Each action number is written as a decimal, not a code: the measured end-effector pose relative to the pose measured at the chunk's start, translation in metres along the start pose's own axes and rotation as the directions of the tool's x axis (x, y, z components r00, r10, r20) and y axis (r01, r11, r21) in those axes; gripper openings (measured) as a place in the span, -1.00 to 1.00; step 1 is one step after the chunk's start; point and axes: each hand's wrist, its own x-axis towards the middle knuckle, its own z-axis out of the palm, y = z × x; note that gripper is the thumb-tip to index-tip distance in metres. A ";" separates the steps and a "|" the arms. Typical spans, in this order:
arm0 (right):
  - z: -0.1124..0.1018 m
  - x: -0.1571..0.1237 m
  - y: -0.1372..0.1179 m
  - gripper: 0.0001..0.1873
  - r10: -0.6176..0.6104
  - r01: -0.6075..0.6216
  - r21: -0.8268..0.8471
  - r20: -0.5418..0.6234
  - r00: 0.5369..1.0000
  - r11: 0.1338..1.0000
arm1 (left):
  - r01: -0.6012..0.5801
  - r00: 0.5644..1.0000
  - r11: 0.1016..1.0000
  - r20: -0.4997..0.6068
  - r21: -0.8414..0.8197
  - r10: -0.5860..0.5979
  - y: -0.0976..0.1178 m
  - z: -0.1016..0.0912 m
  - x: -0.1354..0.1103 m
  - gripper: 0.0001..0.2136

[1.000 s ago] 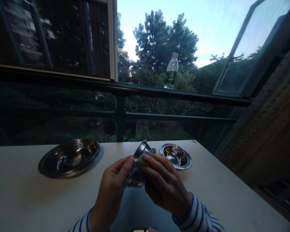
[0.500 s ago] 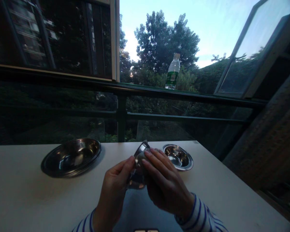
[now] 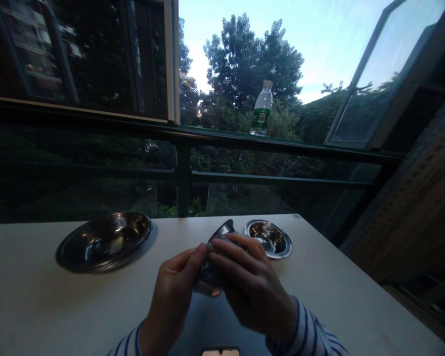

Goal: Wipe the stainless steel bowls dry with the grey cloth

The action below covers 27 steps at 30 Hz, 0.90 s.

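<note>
A small shiny metal bowl (image 3: 207, 287) is tilted up on edge above the table, between my two hands. Its rim shows above the fingers, and most of its body is hidden behind them. My left hand (image 3: 174, 287) grips the bowl's left side, thumb on the near face. The fingers of my right hand (image 3: 252, 277) lie together across the bowl and curl over its right side. Whether anything else is under those fingers, I cannot tell.
Nested large metal bowls (image 3: 104, 242) stand on the white table (image 3: 311, 296) at left. A small metal bowl (image 3: 270, 240) sits behind my right hand. A phone (image 3: 221, 352) shows at the bottom edge. A plastic bottle (image 3: 261, 111) stands on the railing (image 3: 222, 136).
My right hand's fingers have slid slightly left and down over the bowl, which has turned a little in my hands. The view has shifted slightly.
</note>
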 end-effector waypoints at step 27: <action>-0.005 -0.001 0.002 -0.58 0.106 -0.106 0.054 0.006 0.994 0.993 | 0.089 0.989 0.993 -0.110 -0.075 -0.097 0.006 0.007 -0.005 -0.73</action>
